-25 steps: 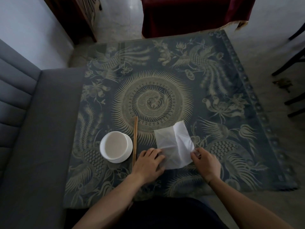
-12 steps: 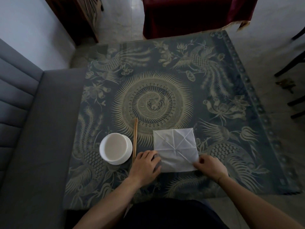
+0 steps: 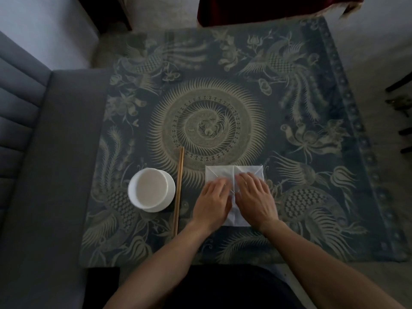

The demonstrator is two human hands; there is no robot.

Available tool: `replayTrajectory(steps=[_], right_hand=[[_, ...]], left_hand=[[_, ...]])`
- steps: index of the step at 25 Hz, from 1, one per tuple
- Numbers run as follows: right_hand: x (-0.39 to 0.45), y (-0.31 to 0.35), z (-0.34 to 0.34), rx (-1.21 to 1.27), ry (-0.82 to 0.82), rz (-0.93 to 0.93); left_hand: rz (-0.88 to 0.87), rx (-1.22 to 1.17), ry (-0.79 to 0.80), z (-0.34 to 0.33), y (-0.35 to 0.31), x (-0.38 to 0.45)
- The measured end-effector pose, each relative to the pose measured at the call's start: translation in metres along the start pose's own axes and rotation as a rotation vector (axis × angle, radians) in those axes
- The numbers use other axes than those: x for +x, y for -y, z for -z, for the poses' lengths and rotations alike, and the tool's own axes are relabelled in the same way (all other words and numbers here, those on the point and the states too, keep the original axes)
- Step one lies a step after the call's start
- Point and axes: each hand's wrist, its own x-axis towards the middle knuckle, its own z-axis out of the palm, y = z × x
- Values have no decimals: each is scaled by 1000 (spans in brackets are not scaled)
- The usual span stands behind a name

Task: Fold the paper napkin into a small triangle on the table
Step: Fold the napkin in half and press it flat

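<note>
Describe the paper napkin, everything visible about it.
The paper napkin is thin, white and creased, with fold lines running across it. It lies flat and spread open as a rough square on the patterned tablecloth, right of the chopsticks. The left hand and right hand press palm-down on its near half, covering much of it.

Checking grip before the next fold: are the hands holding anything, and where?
Nothing is gripped. Left hand and right hand press flat on the napkin, over its middle and near part.
</note>
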Motion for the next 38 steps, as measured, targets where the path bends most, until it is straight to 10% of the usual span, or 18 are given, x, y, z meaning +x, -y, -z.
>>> replayTrajectory(steps=[38], right_hand=[[11,-50,-28,-42,109,-107]], left_hand=[[112,218,146,-18,46,23]])
